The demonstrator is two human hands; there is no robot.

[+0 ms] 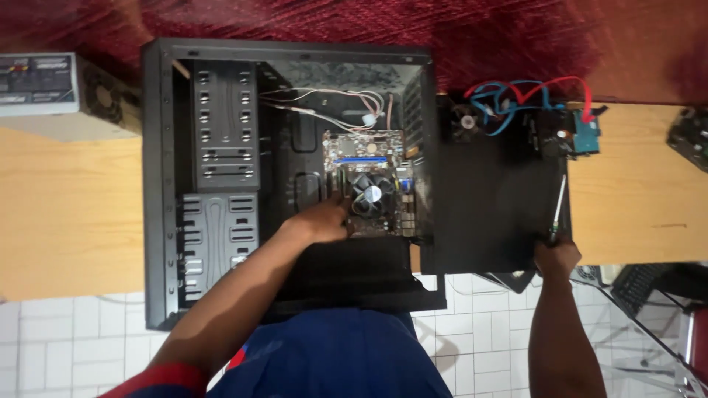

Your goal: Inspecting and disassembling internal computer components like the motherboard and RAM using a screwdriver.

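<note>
Black painted sheet metal on open computer case [158, 184], matt finish; perforated metal drive bays [225, 125] inside, dull grey-black. Flat black side panel [490, 206] beside it, smooth, slight sheen. Light wood tabletop [70, 214], smooth, matt (laminate or real wood, cannot tell). Motherboard [369, 184] with glossy plastic fan hub. Rubbery red and blue cables [516, 96]. Screwdriver [558, 210], shiny metal shaft. White glazed floor tiles [81, 346]. Rough dark red carpet [369, 22].
</note>
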